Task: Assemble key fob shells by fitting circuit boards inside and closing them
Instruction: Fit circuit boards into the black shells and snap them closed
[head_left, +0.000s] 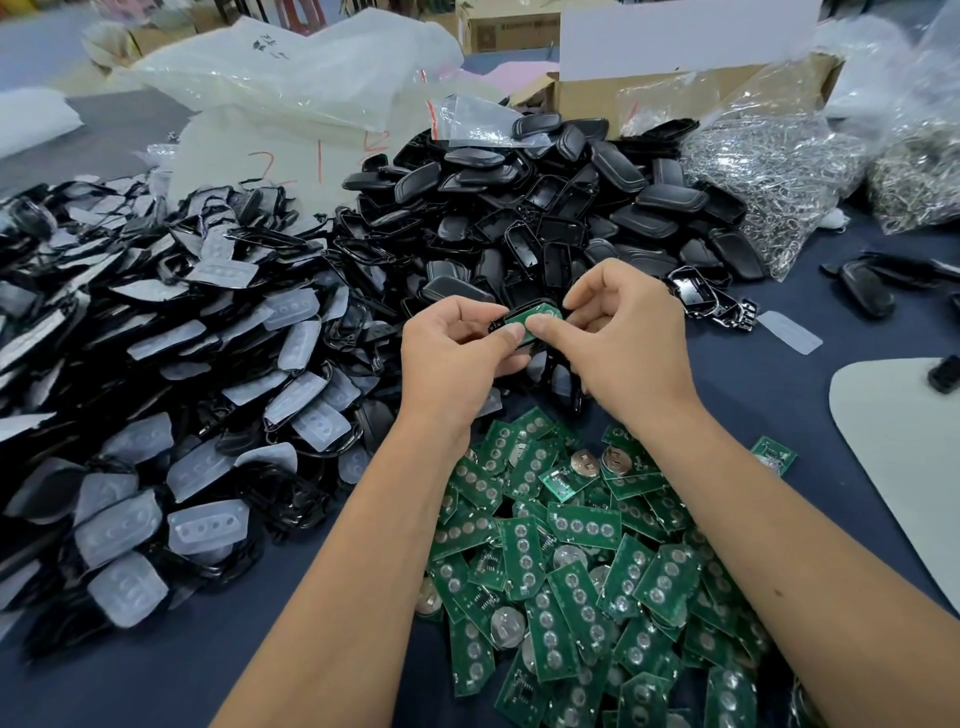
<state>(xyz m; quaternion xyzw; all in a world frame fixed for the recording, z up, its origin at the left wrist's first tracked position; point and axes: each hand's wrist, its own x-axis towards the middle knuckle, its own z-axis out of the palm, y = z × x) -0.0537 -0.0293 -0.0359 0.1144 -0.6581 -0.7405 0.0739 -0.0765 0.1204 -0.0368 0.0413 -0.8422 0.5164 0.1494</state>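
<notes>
A green circuit board (535, 322) is pinched into a black shell (501, 325) by both hands, left (457, 343) and right (623, 332), above a dark blue surface (156, 675) heaped with shells (545, 208), boards (571, 571) and cartons (675, 83).

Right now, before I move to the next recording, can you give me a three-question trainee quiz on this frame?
1. True or false: the green rectangular circuit board being fitted is gripped by both the left hand and the right hand.
2. Which heap lies nearest the person, under the forearms?
A. loose green circuit boards
B. black plastic shell halves
C. bagged silver metal rings
3. Fill in: the black frames with translucent rubber button pads are heaped on the person's ____ side.

Key: 1 true; 2 A; 3 left.
</notes>
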